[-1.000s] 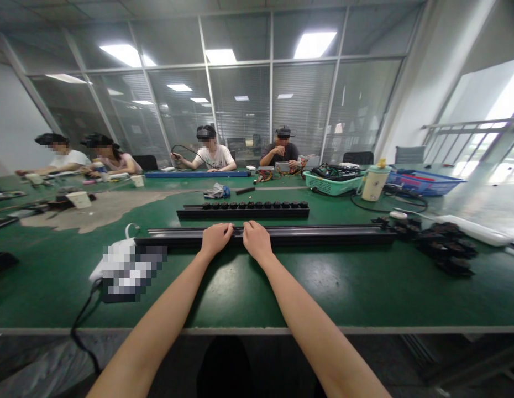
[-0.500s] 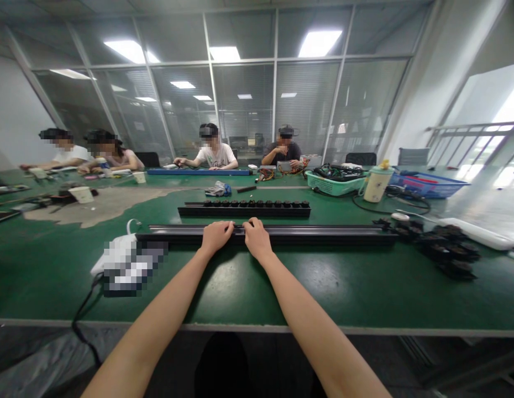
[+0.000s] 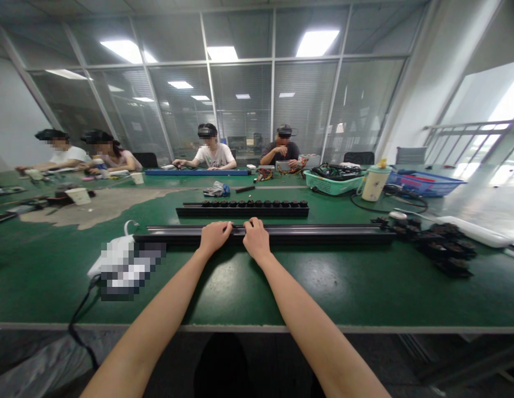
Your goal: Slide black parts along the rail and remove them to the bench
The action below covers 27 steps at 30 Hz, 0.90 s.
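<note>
A long black rail (image 3: 323, 239) with a shiny grey channel lies crosswise on the green table in front of me. Near its middle, my left hand (image 3: 214, 237) is closed around it, thumb towards the centre. Just to the right, with a small gap between, my right hand (image 3: 256, 240) grips the same rail with curled fingers. Whether a small part sits under the fingertips is hidden. Behind the long rail lies a shorter black rail (image 3: 242, 212) carrying a row of several small black round-topped pieces.
Loose black parts (image 3: 445, 249) are heaped at the rail's right end. A white device (image 3: 111, 255) with a cable lies at left. Farther back are a green basket (image 3: 334, 185), a cream tumbler (image 3: 373, 183) and a blue basket (image 3: 437, 187). Several people sit across the table.
The view has shifted very slightly. Both hands keep their places on the long rail, with no clear movement of it.
</note>
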Motion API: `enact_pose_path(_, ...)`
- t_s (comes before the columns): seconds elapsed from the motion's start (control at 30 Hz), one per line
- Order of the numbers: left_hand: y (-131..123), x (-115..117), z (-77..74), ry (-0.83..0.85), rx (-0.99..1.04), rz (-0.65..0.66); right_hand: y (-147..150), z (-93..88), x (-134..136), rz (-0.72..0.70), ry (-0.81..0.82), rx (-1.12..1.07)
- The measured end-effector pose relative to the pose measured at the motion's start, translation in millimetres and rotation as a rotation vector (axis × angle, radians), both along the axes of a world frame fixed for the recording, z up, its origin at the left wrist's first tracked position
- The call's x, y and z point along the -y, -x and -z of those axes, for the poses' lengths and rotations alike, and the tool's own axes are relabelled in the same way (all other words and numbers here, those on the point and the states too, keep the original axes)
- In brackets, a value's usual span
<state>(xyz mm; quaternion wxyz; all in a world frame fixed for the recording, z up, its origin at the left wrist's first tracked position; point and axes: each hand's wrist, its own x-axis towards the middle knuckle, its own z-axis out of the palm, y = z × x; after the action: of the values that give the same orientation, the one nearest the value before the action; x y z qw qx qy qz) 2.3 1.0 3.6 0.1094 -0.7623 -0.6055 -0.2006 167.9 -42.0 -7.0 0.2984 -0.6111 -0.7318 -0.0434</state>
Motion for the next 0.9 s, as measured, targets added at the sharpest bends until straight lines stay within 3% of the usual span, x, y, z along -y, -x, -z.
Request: enact_pose_path(0.9,0.0,-3.3,1.7,0.008,0.004,0.001,0.5,-4.8,0.5,0.065,0.023,-0.062)
